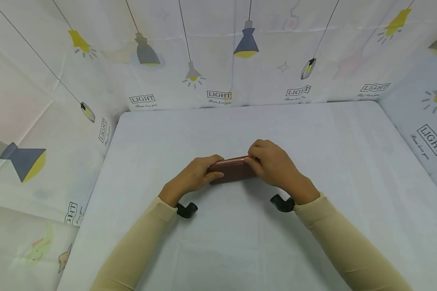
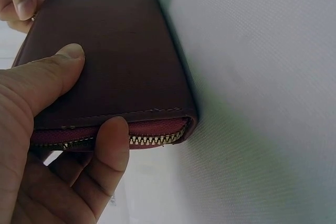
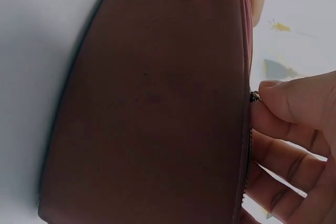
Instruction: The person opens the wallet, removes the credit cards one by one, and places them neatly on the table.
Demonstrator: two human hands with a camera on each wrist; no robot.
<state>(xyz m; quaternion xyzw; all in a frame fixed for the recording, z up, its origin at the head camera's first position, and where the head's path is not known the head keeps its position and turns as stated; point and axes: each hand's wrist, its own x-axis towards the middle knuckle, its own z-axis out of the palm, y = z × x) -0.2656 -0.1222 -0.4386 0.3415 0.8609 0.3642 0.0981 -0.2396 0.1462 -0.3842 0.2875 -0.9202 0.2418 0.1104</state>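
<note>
The wallet [image 1: 234, 172] stands on the bench [image 1: 218, 250], zip [image 1: 232, 161] upward, long axis from 8:30 to 2:30. The left hand's [image 1: 194, 174] fingers grip its 8:30 end; the right hand's [image 1: 276, 165] fingers pinch the zip pull [image 3: 254, 96].

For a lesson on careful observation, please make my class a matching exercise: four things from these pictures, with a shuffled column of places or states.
Things
1. Brown rectangular leather-look wallet
2. Small metal zip slider
3. Left hand
4. Long beige fabric sleeves

Places or states
A. At the thumb tip of the right hand
B. Zip edge facing up
C. Ending near the wrists
D. Gripping the wallet's end

Pairs: 1-B, 2-A, 3-D, 4-C
</note>
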